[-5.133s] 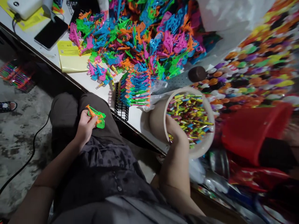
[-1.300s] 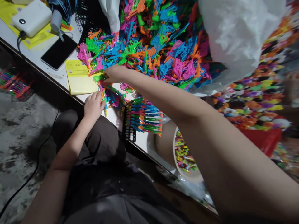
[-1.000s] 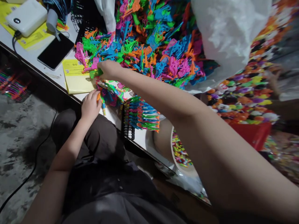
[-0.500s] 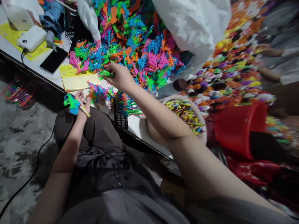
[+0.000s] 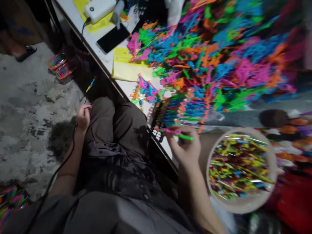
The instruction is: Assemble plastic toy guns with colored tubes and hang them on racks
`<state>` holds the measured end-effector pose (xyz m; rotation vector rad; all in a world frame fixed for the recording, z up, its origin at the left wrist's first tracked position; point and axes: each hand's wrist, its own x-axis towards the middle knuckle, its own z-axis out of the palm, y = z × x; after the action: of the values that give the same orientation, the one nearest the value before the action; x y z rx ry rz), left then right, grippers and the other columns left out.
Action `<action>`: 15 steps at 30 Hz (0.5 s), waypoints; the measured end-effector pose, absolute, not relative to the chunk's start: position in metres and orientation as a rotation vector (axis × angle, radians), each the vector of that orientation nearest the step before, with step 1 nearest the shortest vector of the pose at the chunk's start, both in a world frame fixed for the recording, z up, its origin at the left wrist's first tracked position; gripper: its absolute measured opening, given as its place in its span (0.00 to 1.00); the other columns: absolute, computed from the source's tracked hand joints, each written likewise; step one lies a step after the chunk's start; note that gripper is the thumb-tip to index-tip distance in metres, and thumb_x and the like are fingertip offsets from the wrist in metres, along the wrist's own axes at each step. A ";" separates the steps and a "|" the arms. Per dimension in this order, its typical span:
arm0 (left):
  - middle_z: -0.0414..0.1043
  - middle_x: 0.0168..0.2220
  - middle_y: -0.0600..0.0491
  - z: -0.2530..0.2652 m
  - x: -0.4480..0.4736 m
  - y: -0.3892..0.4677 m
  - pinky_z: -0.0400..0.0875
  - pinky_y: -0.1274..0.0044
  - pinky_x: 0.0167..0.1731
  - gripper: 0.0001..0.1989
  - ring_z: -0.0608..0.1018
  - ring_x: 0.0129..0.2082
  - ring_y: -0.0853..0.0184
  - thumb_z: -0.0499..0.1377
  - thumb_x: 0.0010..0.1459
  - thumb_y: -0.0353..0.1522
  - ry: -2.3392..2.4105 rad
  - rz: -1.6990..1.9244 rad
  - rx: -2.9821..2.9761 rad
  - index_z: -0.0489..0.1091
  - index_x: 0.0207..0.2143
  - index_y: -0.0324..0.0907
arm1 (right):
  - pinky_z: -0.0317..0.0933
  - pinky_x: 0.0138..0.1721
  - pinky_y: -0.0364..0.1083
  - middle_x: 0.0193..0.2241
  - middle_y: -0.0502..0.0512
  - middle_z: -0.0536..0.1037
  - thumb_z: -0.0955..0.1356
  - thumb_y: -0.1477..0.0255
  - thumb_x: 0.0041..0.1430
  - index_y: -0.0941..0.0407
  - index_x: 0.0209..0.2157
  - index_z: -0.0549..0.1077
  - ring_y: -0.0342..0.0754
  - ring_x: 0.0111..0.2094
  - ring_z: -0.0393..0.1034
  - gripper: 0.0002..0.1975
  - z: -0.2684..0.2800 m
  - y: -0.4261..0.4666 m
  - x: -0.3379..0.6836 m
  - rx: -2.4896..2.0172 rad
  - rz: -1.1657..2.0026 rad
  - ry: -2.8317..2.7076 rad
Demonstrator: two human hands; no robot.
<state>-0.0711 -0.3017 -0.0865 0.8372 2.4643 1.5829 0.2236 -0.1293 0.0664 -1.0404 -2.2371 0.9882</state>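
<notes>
My right hand (image 5: 186, 148) pinches a thin green and pink plastic piece (image 5: 179, 133) above the table edge, beside a black basket (image 5: 158, 122). Slim blue, pink and orange plastic pieces (image 5: 187, 109) stand in rows in and beside that basket. Low by my left knee, my left hand (image 5: 83, 117) has its fingers curled together, with nothing visible in them. Just beyond it is a small blue and yellow piece (image 5: 91, 84); whether it is in the air or on the floor I cannot tell. Several loose coloured pieces (image 5: 147, 91) lie near the table's front edge.
A large heap of bright plastic pieces (image 5: 195, 48) covers the back of the table. To the right stands a round white tub (image 5: 274, 169) of yellow and multicoloured sticks. A phone (image 5: 113, 38), power bank (image 5: 99, 8) and yellow packet (image 5: 130, 70) lie left. Bundles (image 5: 60, 68) rest on the floor.
My right hand has come back from the heap toward the basket with the green piece. The green and blue piece has left my left hand, whose fingers have closed. The view has shifted left.
</notes>
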 end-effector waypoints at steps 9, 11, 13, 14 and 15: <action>0.71 0.45 0.45 -0.239 -0.197 -0.360 0.63 0.69 0.53 0.15 0.72 0.48 0.66 0.46 0.55 0.20 2.442 0.865 0.597 0.66 0.43 0.37 | 0.69 0.26 0.56 0.27 0.51 0.75 0.66 0.68 0.47 0.47 0.28 0.59 0.54 0.27 0.75 0.09 -0.013 -0.191 0.188 -1.290 1.223 -2.175; 0.72 0.44 0.46 -0.260 -0.222 -0.326 0.65 0.70 0.52 0.15 0.73 0.46 0.66 0.48 0.55 0.20 2.350 0.809 0.655 0.67 0.42 0.37 | 0.70 0.27 0.58 0.26 0.52 0.77 0.67 0.68 0.44 0.47 0.26 0.63 0.56 0.28 0.76 0.06 -0.027 -0.185 0.172 -1.211 1.288 -2.350; 0.73 0.43 0.47 -0.281 -0.244 -0.284 0.66 0.69 0.52 0.11 0.73 0.45 0.66 0.51 0.56 0.22 2.255 0.744 0.730 0.69 0.40 0.38 | 0.68 0.23 0.58 0.24 0.51 0.77 0.67 0.68 0.42 0.46 0.24 0.66 0.58 0.25 0.75 0.04 -0.042 -0.178 0.159 -1.089 1.273 -2.480; 0.72 0.42 0.48 -0.292 -0.253 -0.263 0.66 0.67 0.51 0.09 0.73 0.45 0.65 0.53 0.58 0.25 2.216 0.716 0.764 0.69 0.40 0.38 | 0.66 0.19 0.56 0.21 0.49 0.76 0.68 0.66 0.42 0.44 0.23 0.68 0.58 0.21 0.74 0.04 -0.048 -0.174 0.154 -1.020 1.253 -2.507; 0.72 0.43 0.48 -0.302 -0.263 -0.242 0.68 0.66 0.50 0.08 0.73 0.45 0.65 0.55 0.59 0.28 2.185 0.693 0.795 0.69 0.41 0.38 | 0.64 0.16 0.54 0.19 0.48 0.75 0.68 0.62 0.42 0.42 0.23 0.69 0.56 0.18 0.72 0.03 -0.052 -0.170 0.149 -1.006 1.258 -2.497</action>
<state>-0.2628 -0.2420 -0.3015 0.7949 2.1847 0.6930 0.1491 -0.1696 -0.0523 -1.0056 -2.4973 1.2576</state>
